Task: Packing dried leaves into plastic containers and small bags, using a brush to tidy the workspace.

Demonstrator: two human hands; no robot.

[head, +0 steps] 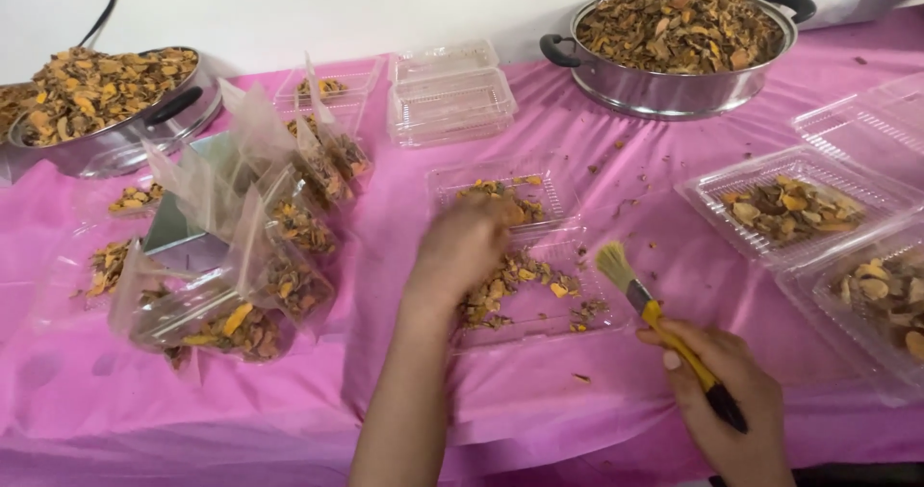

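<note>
Left hand (465, 246), blurred, seemingly reaches into open clamshell tray (539, 328).

Left hand (462, 246) blurred, hiding part of the open clamshell tray (577, 319) — right-edge trays (866, 294) cut off

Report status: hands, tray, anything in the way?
Left hand in open clear tray among dried pieces. Right hand grips yellow-handled brush, bristles at tray edge. Nothing blocking.
</note>
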